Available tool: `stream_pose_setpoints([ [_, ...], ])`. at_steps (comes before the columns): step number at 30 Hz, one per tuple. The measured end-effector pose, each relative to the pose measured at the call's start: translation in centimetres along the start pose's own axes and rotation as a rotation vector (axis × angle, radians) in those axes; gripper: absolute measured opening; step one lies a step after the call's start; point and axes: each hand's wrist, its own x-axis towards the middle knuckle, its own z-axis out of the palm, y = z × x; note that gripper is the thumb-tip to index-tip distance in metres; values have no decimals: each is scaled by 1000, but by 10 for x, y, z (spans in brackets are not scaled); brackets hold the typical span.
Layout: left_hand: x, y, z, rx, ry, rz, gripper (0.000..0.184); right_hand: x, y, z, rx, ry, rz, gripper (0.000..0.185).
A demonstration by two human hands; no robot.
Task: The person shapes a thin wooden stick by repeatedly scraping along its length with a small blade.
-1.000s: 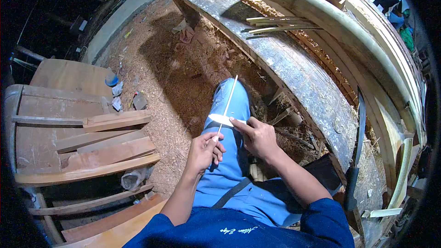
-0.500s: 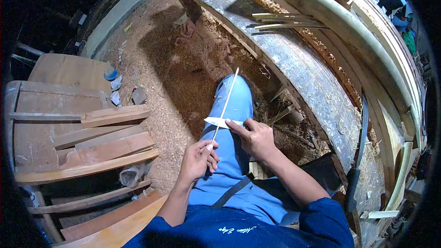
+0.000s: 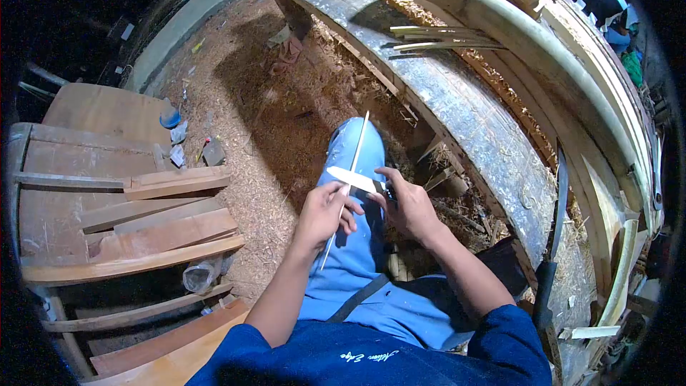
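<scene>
My left hand (image 3: 329,216) pinches a thin pale wooden stick (image 3: 361,139) between thumb and fingertips. The stick slants over the blue-trousered knee, and its lower end shows below the hand. In my right hand (image 3: 407,204) is a knife (image 3: 351,180) with a short, bright blade pointing left. The blade crosses the stick just above my left fingertips; whether it touches the stick I cannot tell. The knife's handle is mostly hidden by my right fingers.
A worn plank bench (image 3: 464,107) curves along the right, with several thin strips (image 3: 446,39) on it. A long dark blade with a black handle (image 3: 547,289) leans at its near end. Cut boards (image 3: 171,232) lie on a wooden frame at left. Shavings cover the floor (image 3: 250,179).
My left hand has moved up the stick towards the knife, exposing the stick's lower end. The blade has tilted, and my right index finger has come off it.
</scene>
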Motion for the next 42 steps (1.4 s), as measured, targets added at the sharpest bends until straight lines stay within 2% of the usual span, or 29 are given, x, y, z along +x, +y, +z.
stream_pose_setpoints([
  [1, 10, 1, 5, 19, 18, 49, 27, 1, 5, 0, -6, 7, -1, 44],
  [3, 23, 6, 16, 5, 2, 69, 25, 3, 13, 0, 54, 112, -156, 46],
  [4, 26, 7, 21, 0, 19, 64, 24, 0, 17, -4, 29, 109, -169, 51],
  [12, 31, -5, 38, 104, 178, 121, 25, 0, 39, 8, 75, 199, -181, 50],
  [14, 28, -6, 34, 119, 186, 129, 24, -1, 38, 13, -32, 216, -189, 48],
  [21, 18, -9, 34, 131, 233, 140, 24, 1, 35, 15, -104, 222, -243, 49],
  [23, 13, -6, 34, 122, 249, 137, 24, 2, 26, 12, -180, 280, -299, 41],
  [29, -7, -2, 36, 60, 285, 119, 21, 2, 16, 15, -245, 287, -253, 40],
  [31, -23, -12, 45, 138, 159, 81, 22, 21, 19, 8, -109, 389, -57, 37],
  [32, -32, -6, 55, 72, 171, 41, 22, 28, 23, 2, -33, 384, -144, 35],
  [35, -42, -4, 47, 76, 157, 59, 23, 21, 17, -2, -6, 341, -142, 31],
  [37, -54, -3, 47, 64, 155, 30, 23, 20, 19, 5, -95, 317, -78, 43],
  [39, -76, -1, 45, 101, 113, -21, 22, 27, 24, 7, -17, 357, -80, 36],
  [42, -90, -2, 32, 124, 121, -36, 22, 25, 17, 11, -102, 350, -95, 27],
])
